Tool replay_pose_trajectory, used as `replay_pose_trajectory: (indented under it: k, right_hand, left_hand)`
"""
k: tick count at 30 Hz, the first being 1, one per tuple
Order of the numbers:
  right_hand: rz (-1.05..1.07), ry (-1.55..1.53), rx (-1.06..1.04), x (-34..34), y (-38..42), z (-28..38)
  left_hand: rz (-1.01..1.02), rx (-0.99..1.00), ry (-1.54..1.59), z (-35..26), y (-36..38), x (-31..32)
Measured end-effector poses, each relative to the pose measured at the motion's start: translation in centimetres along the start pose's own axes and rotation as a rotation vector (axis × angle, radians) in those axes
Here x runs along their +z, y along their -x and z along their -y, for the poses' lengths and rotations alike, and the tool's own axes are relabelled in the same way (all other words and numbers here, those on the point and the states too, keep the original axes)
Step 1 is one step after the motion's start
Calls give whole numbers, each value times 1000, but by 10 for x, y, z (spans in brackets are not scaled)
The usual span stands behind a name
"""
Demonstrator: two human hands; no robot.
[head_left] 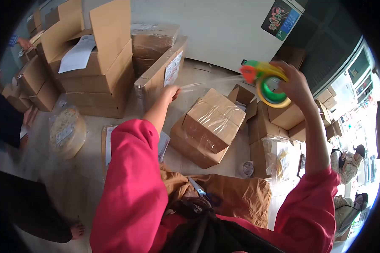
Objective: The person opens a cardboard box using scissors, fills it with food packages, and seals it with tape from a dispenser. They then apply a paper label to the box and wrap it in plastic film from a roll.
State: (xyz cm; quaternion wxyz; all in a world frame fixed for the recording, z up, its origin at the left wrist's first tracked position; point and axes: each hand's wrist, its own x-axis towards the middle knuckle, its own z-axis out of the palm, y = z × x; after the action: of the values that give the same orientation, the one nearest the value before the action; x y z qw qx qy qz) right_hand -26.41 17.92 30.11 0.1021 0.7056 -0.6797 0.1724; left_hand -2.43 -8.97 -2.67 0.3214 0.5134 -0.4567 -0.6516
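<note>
My right hand (293,84) grips a yellow, red and green tape dispenser (257,74) with a roll of tape in it, raised above the boxes at the right. A strip of clear tape (209,83) stretches leftward from the dispenser to my left hand (172,92), whose fingers are closed on the strip's end. Below the strip sits a cardboard box (215,120) with shiny tape across its top, on another box (185,143). The dispenser is a little blurred. Scissors (197,186) with blue handles lie on the brown cloth in my lap.
Large open cartons (95,76) are stacked at the left, with a paper sheet (78,54) on top. A round plastic-wrapped package (66,133) lies on the floor. A tape roll (246,169) rests near more boxes (259,126) at the right. Other people (346,164) are nearby.
</note>
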Motion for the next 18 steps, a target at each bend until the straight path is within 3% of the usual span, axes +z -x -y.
replay_pose_trajectory:
  k: [4,6,7,9,13,17,18]
  right_hand:
    - [151,201,26,28,-56,42]
    - [244,229,12,43,-68,47]
    - [259,228,11,50,-69,43]
    - [272,162,-11,62,-64,28]
    - [377,8,137,66,-39,9]
    - [338,-42,110,85,-3,-26]
    - [318,-44,17,94,5,-38]
  left_hand:
    - [2,-79,-170,93,-105,7]
    - [137,93,-261,175,-187,-21]
    - [139,78,-256,189,-142,-31]
    - [112,57,-247,148,-76,-25]
    - [79,33,-273,166,-46,-36]
    - [96,54,-330,164,-35,-23]
    - [104,66,-349,158,-31,-17]
